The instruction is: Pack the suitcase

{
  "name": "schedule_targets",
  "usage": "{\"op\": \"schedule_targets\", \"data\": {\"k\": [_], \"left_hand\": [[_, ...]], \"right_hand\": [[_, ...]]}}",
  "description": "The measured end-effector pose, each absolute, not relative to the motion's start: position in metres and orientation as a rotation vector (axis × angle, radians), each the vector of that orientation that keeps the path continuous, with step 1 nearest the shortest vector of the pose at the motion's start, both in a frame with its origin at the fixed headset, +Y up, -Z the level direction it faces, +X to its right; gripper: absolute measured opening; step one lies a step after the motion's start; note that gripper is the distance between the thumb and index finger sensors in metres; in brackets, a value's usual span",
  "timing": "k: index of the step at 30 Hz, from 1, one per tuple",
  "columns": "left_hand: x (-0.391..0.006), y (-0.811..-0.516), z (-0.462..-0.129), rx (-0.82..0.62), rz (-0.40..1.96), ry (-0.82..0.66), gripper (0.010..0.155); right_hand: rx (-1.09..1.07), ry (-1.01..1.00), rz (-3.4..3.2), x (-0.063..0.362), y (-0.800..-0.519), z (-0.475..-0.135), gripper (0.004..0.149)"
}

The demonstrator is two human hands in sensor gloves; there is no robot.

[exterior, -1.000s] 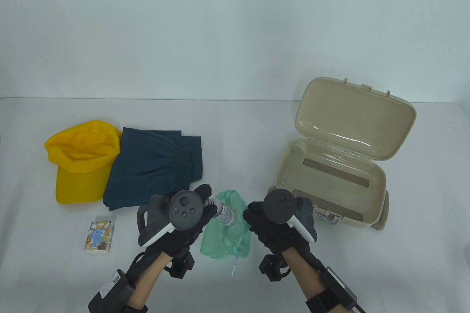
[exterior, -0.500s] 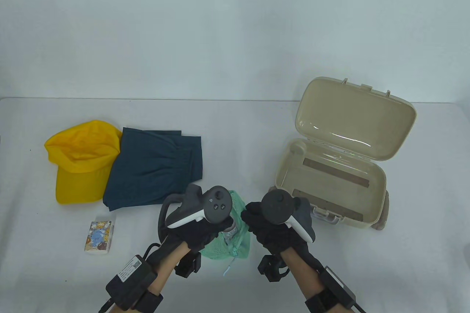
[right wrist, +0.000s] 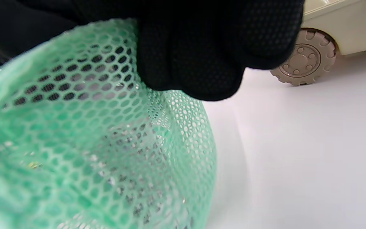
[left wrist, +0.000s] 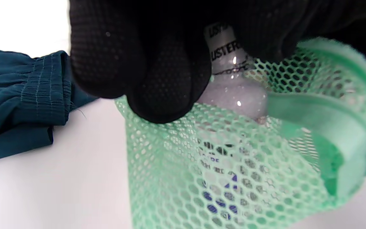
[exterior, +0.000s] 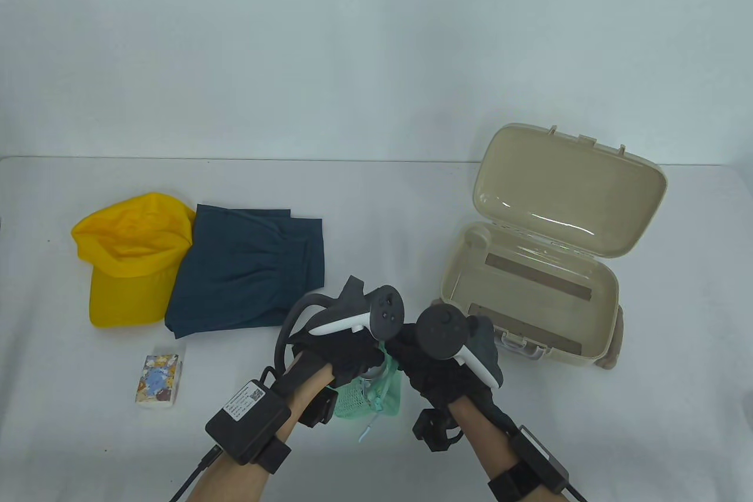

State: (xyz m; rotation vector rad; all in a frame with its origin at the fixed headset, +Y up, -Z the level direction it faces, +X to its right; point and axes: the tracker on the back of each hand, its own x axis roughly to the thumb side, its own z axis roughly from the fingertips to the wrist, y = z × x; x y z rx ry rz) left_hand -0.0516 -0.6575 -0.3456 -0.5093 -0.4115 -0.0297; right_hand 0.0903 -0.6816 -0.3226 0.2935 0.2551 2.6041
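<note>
Bottle (left wrist: 230,95) top hidden under left hand (left wrist: 138,60); mesh bag (right wrist: 91,152) blurred, cropped.

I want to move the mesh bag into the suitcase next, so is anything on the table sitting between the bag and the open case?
Nothing visible does. The green mesh bag, gripped by both the left hand and right hand, is just left of the open suitcase, with only bare table between. The lid stands raised, and the case holds nothing yet.
</note>
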Motion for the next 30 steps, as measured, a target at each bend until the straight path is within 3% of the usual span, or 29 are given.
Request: {"op": "schedule_targets", "data": {"k": [7,15,18,25,30], "left_hand": [[-0.048,-0.663,-0.352,-0.384,-0.131,-0.34,0.058],[-0.039,-0.663,-0.344,-0.017,-0.266,-0.295,0.047],[-0.045,-0.648,-0.343,-0.036,-0.161,-0.299,0.047],[-0.103,-0.6,-0.337,-0.037,-0.028,-0.223,0.052],[-0.172,-0.595,-0.331,-0.083,0.013,-0.071,0.058]], "right_hand": [[0.282,0.248,2.613,0.09,-0.681,-0.324,0.043],[0.27,0.233,2.612,0.092,-0.681,-0.325,0.043],[0.264,0.228,2.606,0.094,-0.68,-0.326,0.043],[0.248,0.222,2.6,0.098,-0.679,-0.327,0.043],[0.247,0.22,2.605,0.099,-0.679,-0.327,0.043]]}}
